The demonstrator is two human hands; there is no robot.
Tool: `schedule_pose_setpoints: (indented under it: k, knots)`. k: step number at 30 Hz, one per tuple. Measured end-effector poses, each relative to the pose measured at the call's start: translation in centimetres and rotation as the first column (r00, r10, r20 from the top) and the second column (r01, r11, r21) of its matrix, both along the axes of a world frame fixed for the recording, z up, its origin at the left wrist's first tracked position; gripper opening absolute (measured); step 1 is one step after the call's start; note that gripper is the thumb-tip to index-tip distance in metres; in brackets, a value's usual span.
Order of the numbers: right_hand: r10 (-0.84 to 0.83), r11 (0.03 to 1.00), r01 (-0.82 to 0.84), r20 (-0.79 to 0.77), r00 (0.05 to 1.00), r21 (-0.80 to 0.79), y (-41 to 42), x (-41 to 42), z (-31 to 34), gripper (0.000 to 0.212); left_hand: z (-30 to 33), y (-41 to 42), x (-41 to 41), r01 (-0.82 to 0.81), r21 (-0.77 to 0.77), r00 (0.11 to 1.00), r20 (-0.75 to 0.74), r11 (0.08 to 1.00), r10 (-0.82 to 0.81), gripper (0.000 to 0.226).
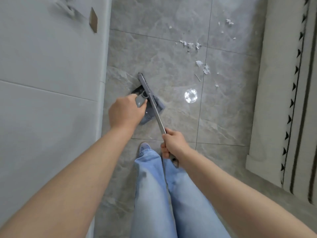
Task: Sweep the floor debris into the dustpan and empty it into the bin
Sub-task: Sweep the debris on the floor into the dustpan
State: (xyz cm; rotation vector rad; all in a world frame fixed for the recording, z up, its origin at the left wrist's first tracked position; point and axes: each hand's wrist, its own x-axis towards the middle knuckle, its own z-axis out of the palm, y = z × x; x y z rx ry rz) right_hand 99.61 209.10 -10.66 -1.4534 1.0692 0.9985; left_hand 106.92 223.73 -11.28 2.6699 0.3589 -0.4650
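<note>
Grey plastic dustpan [145, 115] sits low by the wall [51, 83], its handle gripped by the left hand [126, 111]; the right hand [173, 145] is wrapped round the broom [157, 114] shaft. White paper scraps [202, 66] lie well apart, up-right. Best reach past them and draw short strokes back (rug [283, 100] edge limits the right).

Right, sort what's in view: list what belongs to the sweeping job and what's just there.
Part of the job:
- broom, its metal handle gripped by the right hand
- dustpan, its grey handle held by the left hand
- paper scraps scattered on the tile floor

Just there:
- rug along the right
- round light reflection on the tiles
- brown tag on the white surface at left

No bin is visible.
</note>
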Motion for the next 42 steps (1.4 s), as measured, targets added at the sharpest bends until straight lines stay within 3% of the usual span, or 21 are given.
schedule_pose_setpoints:
  k: [4, 9, 12, 15, 19, 24, 29, 33, 39, 42]
  knots:
    - [-0.091, 0.995, 0.09, 0.039, 0.995, 0.03, 0.7, -1.5, 2.9, 0.023, 0.8, 1.4, -1.4, -0.038, -0.034, 0.998, -0.06, 0.999, 0.036, 0.036]
    - [-0.088, 0.996, 0.091, 0.106, 0.99, -0.025, -0.3, 4.5, 1.6, 0.033, 2.0, 5.3, -5.0, -0.186, -0.014, 0.982, -0.031, 0.983, 0.185, 0.042]
    - [0.102, 0.985, -0.08, 0.141, 0.985, -0.151, -0.3, 9.9, -1.9, 0.031, 1.7, 7.2, -5.5, -0.266, -0.005, 0.964, -0.01, 0.964, 0.266, 0.043]
    - [0.362, 0.9, -0.326, 0.082, 0.929, -0.29, 0.1, 14.3, -4.9, 0.029, 0.6, 8.1, -4.9, -0.322, -0.002, 0.947, -0.001, 0.947, 0.322, 0.043]
    - [0.544, 0.809, -0.534, -0.032, 0.838, -0.246, 2.8, 14.2, -6.0, 0.028, -0.5, 8.1, -3.7, -0.338, 0.023, 0.941, 0.011, 0.941, 0.338, 0.042]
    - [0.515, 0.854, -0.512, 0.017, 0.857, -0.09, 5.9, 5.2, -2.7, 0.021, -0.1, 7.7, -3.7, -0.345, -0.005, 0.938, -0.022, 0.939, 0.345, 0.042]
    - [0.136, 0.976, -0.124, -0.055, 0.989, 0.18, 6.2, -0.7, 1.8, 0.026, 1.1, 8.9, -5.6, -0.375, -0.002, 0.926, -0.054, 0.927, 0.375, 0.042]
    - [0.056, 0.978, -0.055, -0.003, 0.998, 0.201, 5.0, -1.4, 3.3, 0.033, 2.1, 10.3, -9.7, -0.45, 0.017, 0.892, -0.037, 0.893, 0.451, 0.042]
    - [0.354, 0.935, -0.355, 0.184, 0.917, -0.029, 5.6, 4.1, -0.4, 0.03, 2.8, 10.1, -13.7, -0.547, 0.043, 0.835, -0.039, 0.836, 0.548, 0.044]
    - [0.565, 0.823, -0.538, 0.153, 0.811, -0.181, 6.2, 9.1, -3.9, 0.024, 2.2, 9.6, -14.3, -0.612, 0.054, 0.787, -0.055, 0.789, 0.614, 0.043]
